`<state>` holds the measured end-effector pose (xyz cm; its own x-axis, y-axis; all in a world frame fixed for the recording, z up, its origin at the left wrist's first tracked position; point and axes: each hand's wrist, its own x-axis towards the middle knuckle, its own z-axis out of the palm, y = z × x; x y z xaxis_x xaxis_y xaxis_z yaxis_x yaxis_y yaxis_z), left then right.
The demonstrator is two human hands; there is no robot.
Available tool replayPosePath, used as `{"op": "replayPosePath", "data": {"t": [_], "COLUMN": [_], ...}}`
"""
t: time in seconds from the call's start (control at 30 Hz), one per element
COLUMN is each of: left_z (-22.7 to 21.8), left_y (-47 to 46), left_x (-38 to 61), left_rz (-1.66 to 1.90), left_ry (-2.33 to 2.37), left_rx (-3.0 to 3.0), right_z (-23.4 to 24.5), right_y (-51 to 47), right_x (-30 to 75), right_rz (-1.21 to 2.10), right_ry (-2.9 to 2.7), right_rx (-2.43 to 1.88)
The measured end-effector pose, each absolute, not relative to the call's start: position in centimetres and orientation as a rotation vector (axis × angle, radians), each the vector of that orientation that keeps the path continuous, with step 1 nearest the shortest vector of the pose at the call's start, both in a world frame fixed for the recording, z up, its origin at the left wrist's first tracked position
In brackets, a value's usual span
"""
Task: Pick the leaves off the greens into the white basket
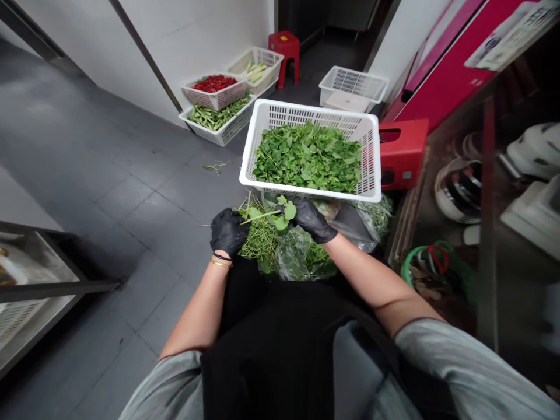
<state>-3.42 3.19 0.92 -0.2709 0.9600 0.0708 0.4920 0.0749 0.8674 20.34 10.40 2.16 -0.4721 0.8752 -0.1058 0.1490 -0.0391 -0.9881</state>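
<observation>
Both my hands wear black gloves. My left hand [227, 232] is closed on the stem end of a green sprig [266, 216]. My right hand [311, 219] pinches the leafy end of the same sprig. They hover just in front of a white perforated basket [371, 153] filled with picked green leaves [308, 156]. Under my hands lies a heap of stems [261, 240] and a clear plastic bag [297, 256] of greens, on my black apron.
Three white baskets stand by the wall: red chillies [214, 83], green beans [216, 115], pale stalks [256, 71]. An empty white basket [352, 87] and red stools [285, 49] [403, 153] sit behind. Metal shelf [39, 286] at left; clutter at right.
</observation>
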Motion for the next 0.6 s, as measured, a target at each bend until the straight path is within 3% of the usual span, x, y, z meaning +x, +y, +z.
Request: {"op": "replayPosePath", "data": {"t": [0.2, 0.4, 0.6], "left_z": [1.7, 2.5, 0.9], "left_y": [2.6, 1.5, 2.6], "left_x": [-1.1, -1.6, -3.2], "left_rz": [1.011, 0.840, 1.180], "left_ry": [1.678, 1.249, 1.389], "left_rx": [1.567, 1.356, 1.100], "right_z": [2.7, 2.9, 3.5], "right_y": [9.9, 10.1, 11.5], "right_x": [17.3, 18.1, 20.9], "right_rz": [1.748, 1.933, 1.846], "right_ry": [-1.611, -1.687, -1.703], "right_rx": [-0.962, -0.778, -0.967]}}
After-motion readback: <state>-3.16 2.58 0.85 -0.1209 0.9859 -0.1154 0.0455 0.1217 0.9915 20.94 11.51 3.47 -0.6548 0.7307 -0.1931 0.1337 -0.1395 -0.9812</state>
